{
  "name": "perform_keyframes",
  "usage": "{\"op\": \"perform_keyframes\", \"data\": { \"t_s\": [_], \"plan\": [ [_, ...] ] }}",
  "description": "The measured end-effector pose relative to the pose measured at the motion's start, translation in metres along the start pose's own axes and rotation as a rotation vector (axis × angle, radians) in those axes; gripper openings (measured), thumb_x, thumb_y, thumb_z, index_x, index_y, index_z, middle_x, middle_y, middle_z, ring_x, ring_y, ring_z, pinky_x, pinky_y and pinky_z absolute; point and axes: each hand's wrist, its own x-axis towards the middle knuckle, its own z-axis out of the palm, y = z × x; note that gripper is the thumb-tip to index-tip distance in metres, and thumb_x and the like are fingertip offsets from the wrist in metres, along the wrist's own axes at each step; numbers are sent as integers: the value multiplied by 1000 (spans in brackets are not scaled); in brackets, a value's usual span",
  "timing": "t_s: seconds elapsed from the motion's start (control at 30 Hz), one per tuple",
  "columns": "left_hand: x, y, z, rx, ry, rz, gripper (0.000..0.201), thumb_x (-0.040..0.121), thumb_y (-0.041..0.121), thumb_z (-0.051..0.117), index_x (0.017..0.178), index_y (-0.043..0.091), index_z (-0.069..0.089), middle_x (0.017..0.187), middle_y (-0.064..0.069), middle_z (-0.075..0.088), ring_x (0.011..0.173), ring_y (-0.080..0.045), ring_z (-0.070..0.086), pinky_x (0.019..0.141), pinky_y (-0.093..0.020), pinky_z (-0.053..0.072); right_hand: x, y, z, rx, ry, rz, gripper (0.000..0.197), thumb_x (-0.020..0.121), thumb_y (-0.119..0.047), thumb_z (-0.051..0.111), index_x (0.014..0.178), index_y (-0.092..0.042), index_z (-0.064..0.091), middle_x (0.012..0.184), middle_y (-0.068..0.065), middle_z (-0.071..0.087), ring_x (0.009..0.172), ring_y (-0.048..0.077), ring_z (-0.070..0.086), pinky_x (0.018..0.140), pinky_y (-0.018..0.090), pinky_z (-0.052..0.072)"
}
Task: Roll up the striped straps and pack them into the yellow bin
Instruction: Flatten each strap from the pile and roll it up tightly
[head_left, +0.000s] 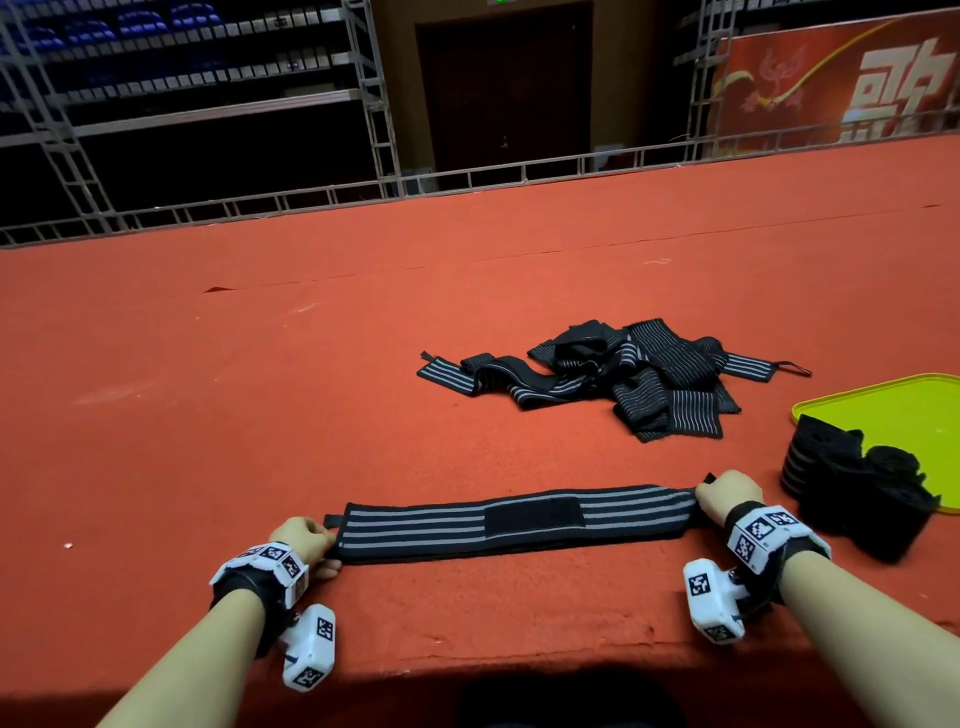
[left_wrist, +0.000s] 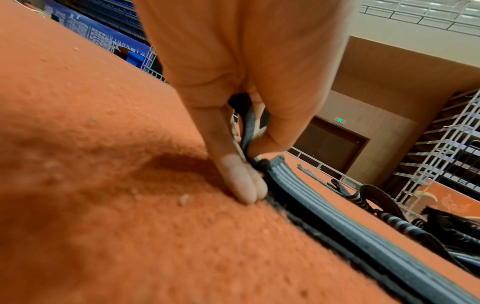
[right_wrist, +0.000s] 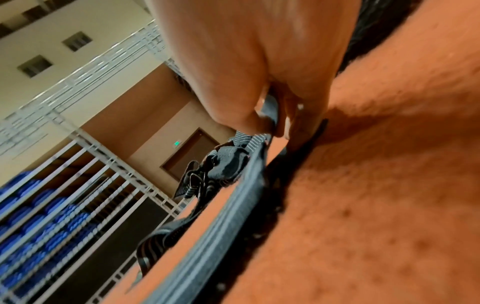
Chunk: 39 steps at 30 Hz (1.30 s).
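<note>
A black strap with grey stripes (head_left: 514, 519) lies stretched flat across the red carpet (head_left: 260, 389) near me, a black velcro patch at its middle. My left hand (head_left: 306, 540) pinches its left end (left_wrist: 259, 162). At the opposite end, my right hand (head_left: 722, 491) grips the strap (right_wrist: 270, 115) between thumb and fingers. A heap of loose striped straps (head_left: 628, 379) lies farther back, right of centre. The yellow bin (head_left: 904, 410) sits at the right edge, with rolled black straps (head_left: 852, 483) at its near left corner.
The carpeted platform ends in a low white metal rail (head_left: 467, 182) at the back. Beyond it stand metal scaffolding (head_left: 374, 93), a dark door (head_left: 504, 83) and a red banner (head_left: 841, 78). The platform's front edge runs just under my forearms.
</note>
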Motion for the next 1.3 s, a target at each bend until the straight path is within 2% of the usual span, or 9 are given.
{"op": "perform_keyframes", "data": {
  "t_s": [0.33,0.47,0.57,0.67,0.77,0.93,1.13,1.2,1.3],
  "plan": [
    [-3,-3,4,22,40,60,11,85,-3,58,74,-2,59,58,-21,64,39,-21,60,41,-26,53,-1,1,7,-153,35,31,20,88,-3,54,99,9,65,109,25,64,104,35,61,81,33,46],
    [-2,0,3,140,24,54,9,85,-1,57,76,-1,60,58,-19,65,43,-23,62,51,-30,56,1,3,13,-194,64,35,29,86,-7,59,111,6,58,117,24,60,110,36,57,89,36,45],
    [-3,12,2,467,49,98,9,83,15,58,78,7,60,76,-11,67,71,-27,66,64,-28,49,3,2,17,-172,138,107,29,89,-4,55,117,5,56,121,23,57,115,37,53,95,39,42],
    [-6,25,9,725,208,120,37,80,32,62,106,6,59,116,-15,55,110,-32,49,89,-34,41,9,3,15,-115,96,139,34,88,-10,59,118,5,55,122,23,58,116,36,53,98,39,41],
    [-18,44,20,740,263,228,42,84,34,59,119,13,54,130,-13,45,122,-32,36,98,-38,35,12,4,4,-62,-27,122,41,84,-16,64,115,10,55,112,24,62,105,35,59,81,33,45],
    [-41,74,65,554,-38,538,16,86,13,56,100,15,63,111,-6,65,107,-24,57,91,-26,41,14,6,-2,-97,-149,48,28,89,-21,56,97,5,61,93,18,59,85,29,54,70,26,37],
    [-73,90,132,509,-464,635,17,89,9,56,86,24,64,70,11,59,57,0,54,67,-23,51,15,14,0,-49,-167,21,39,88,-10,62,121,10,56,126,26,56,119,37,51,92,36,42],
    [-80,94,148,510,-473,662,17,90,13,56,100,25,65,73,8,58,58,-5,52,54,-15,44,15,13,2,-80,-112,40,34,89,-8,60,119,10,58,123,23,59,117,36,54,90,35,43],
    [-84,98,165,587,-469,683,27,90,28,60,117,26,62,105,-2,66,87,-16,62,71,-14,40,18,12,0,-148,-130,61,29,91,-14,60,111,6,63,117,16,64,109,30,60,74,28,41]
  ]
}}
